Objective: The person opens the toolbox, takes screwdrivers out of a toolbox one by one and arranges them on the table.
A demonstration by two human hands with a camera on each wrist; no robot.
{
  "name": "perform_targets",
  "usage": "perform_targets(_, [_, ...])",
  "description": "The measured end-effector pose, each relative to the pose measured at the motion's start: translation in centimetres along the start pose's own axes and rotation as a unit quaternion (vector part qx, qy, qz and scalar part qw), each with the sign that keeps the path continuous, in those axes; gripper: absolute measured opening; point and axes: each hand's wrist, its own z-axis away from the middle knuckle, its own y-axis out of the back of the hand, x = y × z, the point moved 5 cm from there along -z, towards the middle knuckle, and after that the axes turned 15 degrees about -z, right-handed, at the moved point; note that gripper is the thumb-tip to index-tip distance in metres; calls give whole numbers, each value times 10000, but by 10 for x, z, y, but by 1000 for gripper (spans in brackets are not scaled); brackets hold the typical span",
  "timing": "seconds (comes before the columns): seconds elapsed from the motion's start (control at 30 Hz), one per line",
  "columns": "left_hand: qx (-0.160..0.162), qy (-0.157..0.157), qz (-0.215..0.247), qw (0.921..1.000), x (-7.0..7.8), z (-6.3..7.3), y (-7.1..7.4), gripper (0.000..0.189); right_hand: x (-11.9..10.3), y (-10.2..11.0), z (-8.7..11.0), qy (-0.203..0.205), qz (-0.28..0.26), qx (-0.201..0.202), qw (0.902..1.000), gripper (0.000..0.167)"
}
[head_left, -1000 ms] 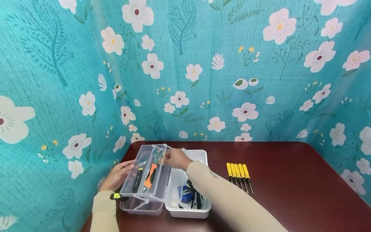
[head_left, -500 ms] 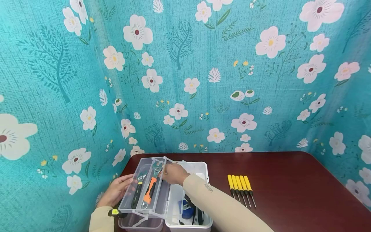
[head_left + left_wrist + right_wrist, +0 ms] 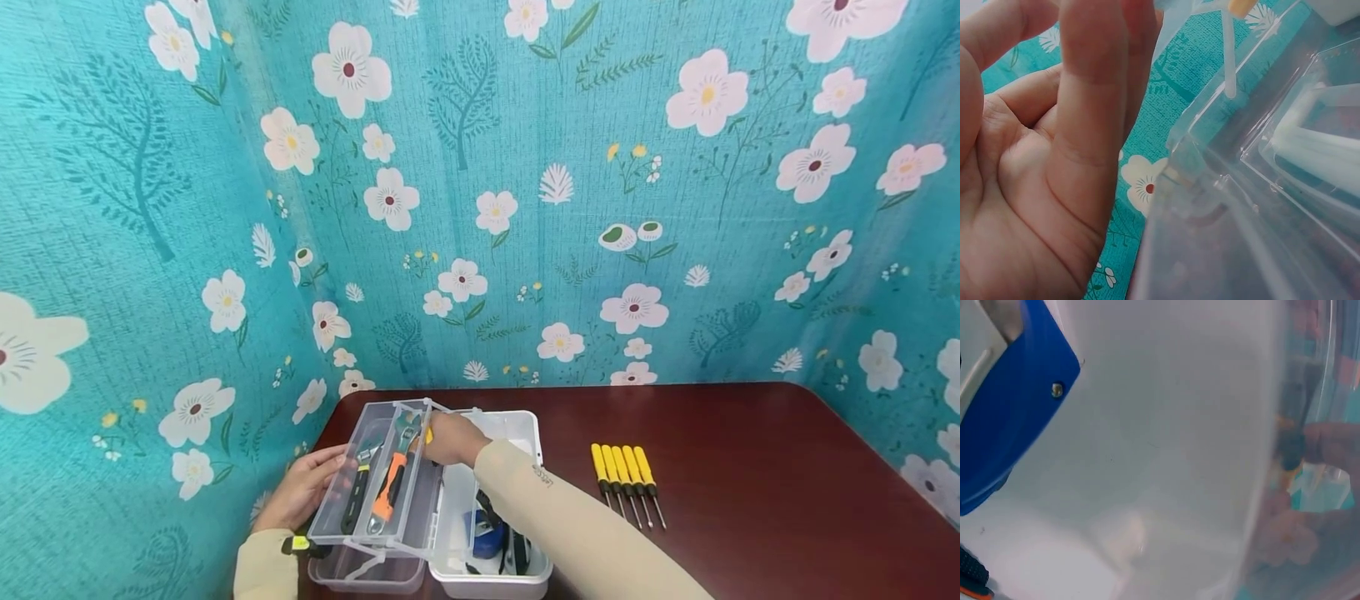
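An opened white toolbox has a clear plastic tray raised over its left side. Inside the tray lie an adjustable wrench with an orange-and-black grip and another wrench with a black grip. My left hand rests at the tray's left wall, fingers extended and loose; the left wrist view shows the palm beside the clear plastic. At the tray's right side, my right hand reaches down and pinches a yellow-and-black tool. Most of that tool is hidden; in the right wrist view it is blurred behind plastic.
Several screwdrivers with yellow handles lie side by side on the dark red table, right of the toolbox. A blue tape measure and black items sit in the box's near end. A flowered curtain hangs behind and at the left.
The head view has tilted, so the toolbox appears lower. My right hand stays at the tray's right side, and a yellow end now shows at its fingers. The left hand has barely moved.
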Motion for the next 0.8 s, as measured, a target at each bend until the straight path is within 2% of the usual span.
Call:
perform_targets(0.17, [67,-7,-143,9999,1,0,0,56,-1,0,2,-78,187,293,9994,44])
perform_targets(0.43, [212,97,-163,9996,0,-3,1,60,-7,9,13,-261,492,373,9977,39])
perform_targets(0.6, [262,193,-115,9994,-2,-3,2,59,-9,16,18,-238,447,376,9980,37])
perform_targets(0.8, [255,89,-289,9992,0,-3,2,59,-6,21,21,-302,297,400,9983,34])
